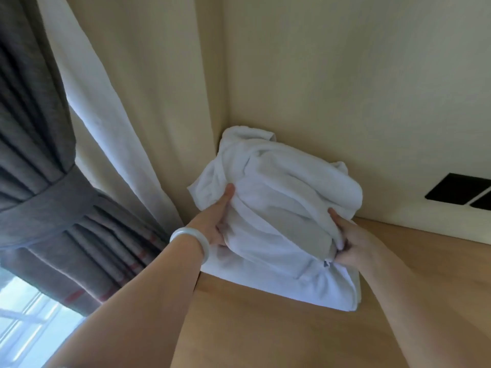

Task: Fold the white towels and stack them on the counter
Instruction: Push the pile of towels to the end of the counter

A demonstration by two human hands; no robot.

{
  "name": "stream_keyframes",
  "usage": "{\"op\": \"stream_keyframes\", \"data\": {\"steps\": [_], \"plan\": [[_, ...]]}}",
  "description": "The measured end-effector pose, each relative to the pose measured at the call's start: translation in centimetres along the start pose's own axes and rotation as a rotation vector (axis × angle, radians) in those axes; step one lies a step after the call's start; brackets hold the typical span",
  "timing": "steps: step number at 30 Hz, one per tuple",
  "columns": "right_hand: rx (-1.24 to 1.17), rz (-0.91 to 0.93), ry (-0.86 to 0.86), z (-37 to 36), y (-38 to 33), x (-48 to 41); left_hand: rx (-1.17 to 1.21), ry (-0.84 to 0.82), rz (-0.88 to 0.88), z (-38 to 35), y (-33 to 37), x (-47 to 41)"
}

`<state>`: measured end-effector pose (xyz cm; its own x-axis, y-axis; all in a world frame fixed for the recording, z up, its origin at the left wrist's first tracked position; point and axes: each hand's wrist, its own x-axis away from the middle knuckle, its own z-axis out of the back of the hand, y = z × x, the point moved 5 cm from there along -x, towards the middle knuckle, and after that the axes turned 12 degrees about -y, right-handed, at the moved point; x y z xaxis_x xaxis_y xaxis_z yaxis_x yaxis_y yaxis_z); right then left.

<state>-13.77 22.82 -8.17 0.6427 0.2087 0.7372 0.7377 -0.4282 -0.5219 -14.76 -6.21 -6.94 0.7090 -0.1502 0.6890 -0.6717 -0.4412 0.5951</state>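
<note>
Cream walls [345,75] meet in a corner at twelve o'clock above a light wooden counter [265,328]. White towels [279,197] sit on the counter at the centre, pushed into that corner. A rumpled upper bundle [287,181] rests on a flatter folded layer [326,290].

The left hand [216,221], at nine o'clock of the pile, grasps the bundle's side, thumb laid over the top and fingers tucked beneath. A pale bangle [190,239] circles that wrist. The right hand [348,243], at four o'clock of the pile, clenches the folds at the bundle's near edge.

A grey tied curtain [39,155] and a white curtain [87,88] hang at nine o'clock. A window [26,320] shows at eight o'clock. Black wall plates [457,191] are fixed at three o'clock.
</note>
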Motion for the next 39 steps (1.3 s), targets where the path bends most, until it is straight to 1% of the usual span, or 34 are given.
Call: {"op": "stream_keyframes", "data": {"steps": [2,4,7,10,12,13,14,16,17,18,20,22,24,26,27,29,33,36,39], "plan": [[-0.043,0.017,0.009,0.1,-0.3,0.0,0.126,-0.023,-0.092,-0.3,-0.2,-0.5],[-0.012,0.024,0.0,0.1,-0.3,0.1,0.141,-0.056,-0.118,-0.6,-0.8,-0.6],[0.197,0.069,0.057,0.0,-1.1,0.4,0.045,-0.071,-0.063,-0.5,-1.2,-0.8],[0.449,0.201,0.186,-1.4,-3.8,1.6,0.021,-0.094,-0.025,-0.1,-0.7,-1.0],[0.518,0.298,0.238,-2.0,-5.7,2.7,0.03,-0.079,-0.059,0.1,-0.6,-1.6],[0.491,0.311,0.216,-2.0,-5.9,3.0,0.045,-0.06,-0.1,0.3,-0.5,-1.8],[0.417,0.276,0.169,-1.6,-5.4,3.0,0.064,-0.045,-0.136,0.4,-0.5,-1.9],[0.179,0.144,0.056,-0.3,-2.4,2.0,0.096,-0.056,-0.184,0.4,-0.7,-2.2],[0.109,0.077,0.034,0.2,-0.5,1.6,0.095,-0.059,-0.194,0.5,-0.8,-2.3],[0.096,0.019,0.045,0.8,1.0,1.0,0.075,-0.058,-0.188,0.4,-0.9,-2.4],[0.174,-0.052,0.104,1.2,2.7,0.3,-0.006,-0.061,-0.124,0.4,-0.7,-2.8],[0.223,-0.066,0.131,1.0,2.6,0.3,-0.092,-0.111,-0.041,0.1,-0.3,-2.9],[0.216,-0.039,0.064,0.3,1.5,0.5,-0.118,-0.13,-0.042,-0.2,0.2,-3.0],[0.156,0.078,-0.075,-1.0,0.0,0.8,-0.071,-0.12,-0.14,-0.7,0.7,-3.1],[0.1,0.147,-0.153,-1.5,-0.4,0.8,-0.042,-0.114,-0.168,-1.0,0.7,-3.1],[0.035,0.225,-0.239,-2.3,-0.2,0.2,-0.012,-0.093,-0.194,-1.6,0.3,-2.9],[0.015,0.251,-0.25,-3.2,1.6,-1.1,0.024,-0.043,-0.256,-1.1,-0.9,-2.9],[-0.011,0.27,-0.266,-2.5,1.8,0.0,0.046,-0.095,-0.285,-1.6,-1.6,-2.3],[-0.044,0.34,-0.312,-1.7,0.2,2.3,0.066,-0.147,-0.358,-3.5,-0.9,-1.0]]}}
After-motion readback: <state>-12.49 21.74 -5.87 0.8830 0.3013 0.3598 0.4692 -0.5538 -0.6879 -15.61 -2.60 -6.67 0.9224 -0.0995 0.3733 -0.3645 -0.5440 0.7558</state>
